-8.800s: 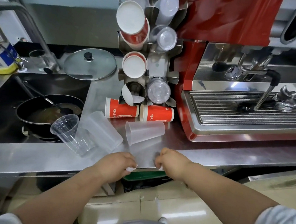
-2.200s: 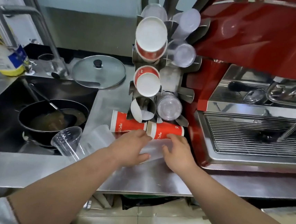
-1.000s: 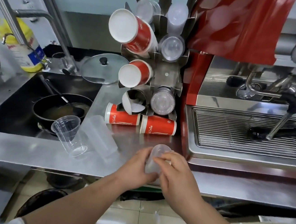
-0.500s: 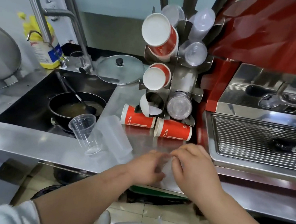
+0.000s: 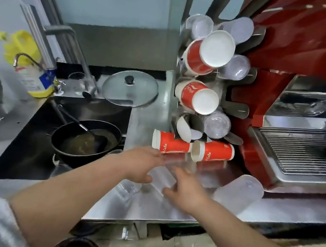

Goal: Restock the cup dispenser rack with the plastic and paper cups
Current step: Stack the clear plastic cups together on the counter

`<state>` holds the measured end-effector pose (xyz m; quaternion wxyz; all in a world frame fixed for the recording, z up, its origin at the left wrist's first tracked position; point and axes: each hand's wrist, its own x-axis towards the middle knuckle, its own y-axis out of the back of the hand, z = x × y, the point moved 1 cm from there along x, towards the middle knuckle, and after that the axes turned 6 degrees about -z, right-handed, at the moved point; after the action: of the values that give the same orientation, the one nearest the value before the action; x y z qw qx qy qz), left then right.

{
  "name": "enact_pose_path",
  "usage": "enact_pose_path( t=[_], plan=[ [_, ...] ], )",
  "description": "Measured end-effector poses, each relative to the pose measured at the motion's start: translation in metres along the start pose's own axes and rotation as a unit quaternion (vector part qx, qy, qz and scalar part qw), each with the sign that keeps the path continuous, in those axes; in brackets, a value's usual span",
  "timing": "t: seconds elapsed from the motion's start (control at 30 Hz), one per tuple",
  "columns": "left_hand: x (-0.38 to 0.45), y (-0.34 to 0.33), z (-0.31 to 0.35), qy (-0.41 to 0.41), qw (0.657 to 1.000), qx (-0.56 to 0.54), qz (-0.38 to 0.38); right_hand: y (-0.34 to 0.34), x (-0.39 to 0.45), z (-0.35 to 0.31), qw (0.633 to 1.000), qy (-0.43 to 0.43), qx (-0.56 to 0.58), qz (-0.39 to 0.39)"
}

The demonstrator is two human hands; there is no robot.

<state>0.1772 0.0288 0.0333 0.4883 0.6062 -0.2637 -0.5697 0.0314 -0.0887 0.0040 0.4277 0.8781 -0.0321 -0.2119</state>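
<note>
1. Landmark: the rack [image 5: 237, 110], upright at the back of the counter [image 5: 150, 205], just left of the red machine [image 5: 305, 47]. Its sleeves already show paper and clear cups pointing out toward the viewer.
2. The thing in play is a clear stack [image 5: 163, 175] lying on its side on the counter in front of the rack and a little to its left. Its long axis seems to run from front-left to back-right, roughly toward the rack's foot; motion blur hides which end is the mouth.
3. The left hand [image 5: 144, 167] lies over the stack's left flank, fingers spread loosely and not visibly closed round it.
4. The right hand [image 5: 184, 187] is at the stack's near right side, fingers open and splayed; blur leaves it unclear whether it grips.
5. Both hands touch or nearly touch the stack. The right one is nearer the rack, so it probably leads the lift.
6. Also waiting: a frosted cup [image 5: 239, 192] on its side in front of the rack to the right, and two red cups [image 5: 193, 149] lying at its foot.
</note>
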Motion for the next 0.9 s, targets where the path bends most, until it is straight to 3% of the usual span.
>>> enact_pose_path(
  t=[0.2, 0.43, 0.9],
  plan=[
    [0.015, -0.012, -0.01, -0.045, 0.997, 0.065, -0.023, -0.025, 0.011, -0.002, 0.998, -0.054, 0.014, 0.025],
    [0.02, -0.021, -0.011, -0.094, 0.995, 0.029, 0.015, -0.023, 0.005, 0.005, 0.994, -0.089, 0.029, 0.059],
    [0.006, -0.025, -0.017, -0.113, 0.991, -0.011, 0.068, -0.014, -0.014, 0.001, 0.986, -0.026, 0.092, 0.134]
  ],
)
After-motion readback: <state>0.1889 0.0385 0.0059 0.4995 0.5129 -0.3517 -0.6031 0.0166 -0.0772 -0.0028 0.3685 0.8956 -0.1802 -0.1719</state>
